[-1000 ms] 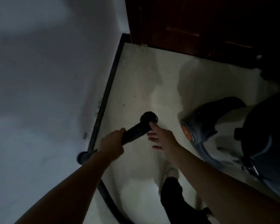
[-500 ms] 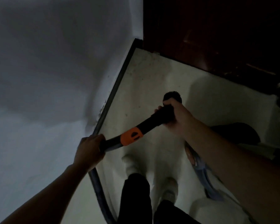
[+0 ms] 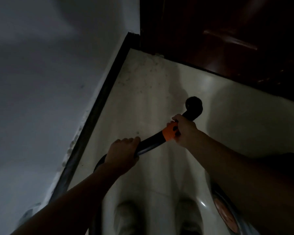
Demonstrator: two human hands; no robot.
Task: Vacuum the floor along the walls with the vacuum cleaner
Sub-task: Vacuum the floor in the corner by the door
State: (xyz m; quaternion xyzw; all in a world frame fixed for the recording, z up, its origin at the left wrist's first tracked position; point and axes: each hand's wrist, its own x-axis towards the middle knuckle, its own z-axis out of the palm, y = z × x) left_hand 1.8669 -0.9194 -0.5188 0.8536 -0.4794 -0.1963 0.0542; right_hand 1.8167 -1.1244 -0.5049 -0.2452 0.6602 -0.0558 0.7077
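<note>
My left hand [image 3: 124, 154] curls round the black vacuum wand [image 3: 151, 143], my right hand [image 3: 185, 131] grips its orange collar [image 3: 168, 134]; I judge it light, stiff, best steered two-handed.

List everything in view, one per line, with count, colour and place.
wall: one, grey-white, left side
baseboard: one, black, along the foot of the wall
door: one, dark reddish brown, top right
floor: one, pale, centre and right
specks of dirt: many, colour unclear, floor corner by the door
vacuum wand: one, black with orange collar, held over the floor
brush nozzle: one, black, at the wand's far end
hose: one, black, below the wand's near end
vacuum cleaner body: one, greyish with an orange disc, bottom right
shoes: two, pale, bottom centre
left hand: one, grips the wand's black part
right hand: one, grips the orange collar
</note>
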